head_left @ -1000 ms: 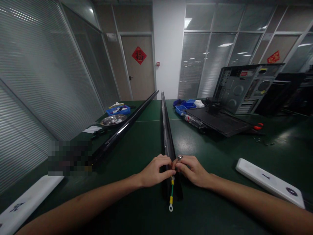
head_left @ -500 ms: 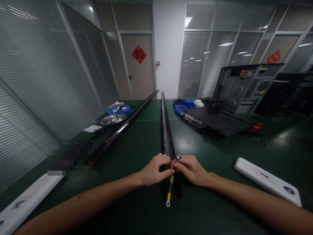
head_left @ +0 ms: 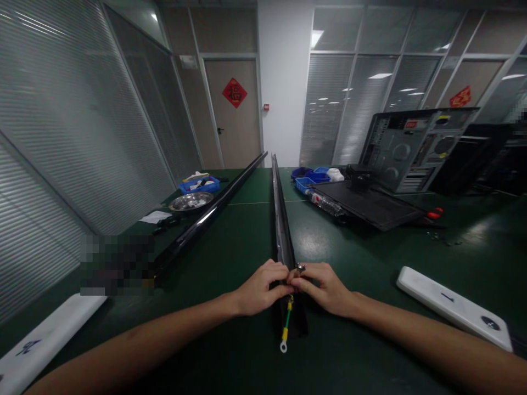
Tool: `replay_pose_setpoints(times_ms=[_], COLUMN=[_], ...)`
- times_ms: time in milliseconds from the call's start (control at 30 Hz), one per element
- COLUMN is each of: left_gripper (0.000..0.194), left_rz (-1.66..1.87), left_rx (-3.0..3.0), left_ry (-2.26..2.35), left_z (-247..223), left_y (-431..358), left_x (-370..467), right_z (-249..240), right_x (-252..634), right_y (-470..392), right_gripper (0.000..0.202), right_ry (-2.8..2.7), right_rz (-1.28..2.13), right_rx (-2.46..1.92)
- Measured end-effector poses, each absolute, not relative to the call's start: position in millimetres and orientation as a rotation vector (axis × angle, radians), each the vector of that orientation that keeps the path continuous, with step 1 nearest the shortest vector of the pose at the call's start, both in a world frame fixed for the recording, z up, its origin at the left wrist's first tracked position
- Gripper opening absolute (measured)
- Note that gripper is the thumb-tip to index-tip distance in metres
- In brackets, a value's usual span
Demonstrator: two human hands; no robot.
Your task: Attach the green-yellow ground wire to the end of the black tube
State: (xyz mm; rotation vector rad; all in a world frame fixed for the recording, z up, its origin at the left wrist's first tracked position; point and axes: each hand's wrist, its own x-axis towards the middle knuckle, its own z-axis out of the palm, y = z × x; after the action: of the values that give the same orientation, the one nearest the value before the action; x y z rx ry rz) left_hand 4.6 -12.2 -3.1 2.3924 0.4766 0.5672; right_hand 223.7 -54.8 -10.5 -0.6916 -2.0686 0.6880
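Over the near end of a long black channel-shaped rail (head_left: 281, 219), my left hand (head_left: 265, 286) and my right hand (head_left: 323, 288) meet fingertip to fingertip. Both are closed in a pinch, and whatever small thing lies between the fingers is hidden. Just below the fingertips, a short green grounding wire (head_left: 287, 318) with yellow sleeves lies along the rail. Its lower ring terminal points toward me; its upper end is close under my fingers, and I cannot tell whether they grip it. Something small, round and shiny (head_left: 300, 267) shows at my right fingers, perhaps a ring.
A second black rail (head_left: 209, 214) slants along the left. White devices (head_left: 453, 307) flank my arms. Behind are a metal bowl (head_left: 191, 201), blue trays (head_left: 305, 184), a flat black panel (head_left: 370, 203) and an open computer case (head_left: 407, 151). Small loose parts (head_left: 442, 237) lie at right.
Both hands keep their pinch over the rail with only slight finger movement. The wire sits slightly lower in view; the rails stay in place.
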Motion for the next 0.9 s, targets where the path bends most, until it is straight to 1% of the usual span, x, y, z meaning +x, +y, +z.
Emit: replay_pose_setpoints(times_ms=[200,533,900], left_gripper=[0.023,0.025,0.019], left_rz=[0.547,0.573,0.587], left_rx=[2.405,2.420,2.417], left_ry=[0.489,0.491,0.498], left_z=[-2.2,-0.8,0.5], left_y=[-12.2,-13.9,-14.2], left_x=[5.5,5.5,5.7], right_z=[-12.3,-16.3,-17.2], right_x=[225.5,227.7,227.9], right_y=[-54.2,-54.5,-53.3], right_gripper=[0.027,0.025,0.034], right_ry=[-2.057,-2.054,-2.069], right_rz=[0.676,0.629,0.657], right_rx=[-0.689,-0.684,-0.615])
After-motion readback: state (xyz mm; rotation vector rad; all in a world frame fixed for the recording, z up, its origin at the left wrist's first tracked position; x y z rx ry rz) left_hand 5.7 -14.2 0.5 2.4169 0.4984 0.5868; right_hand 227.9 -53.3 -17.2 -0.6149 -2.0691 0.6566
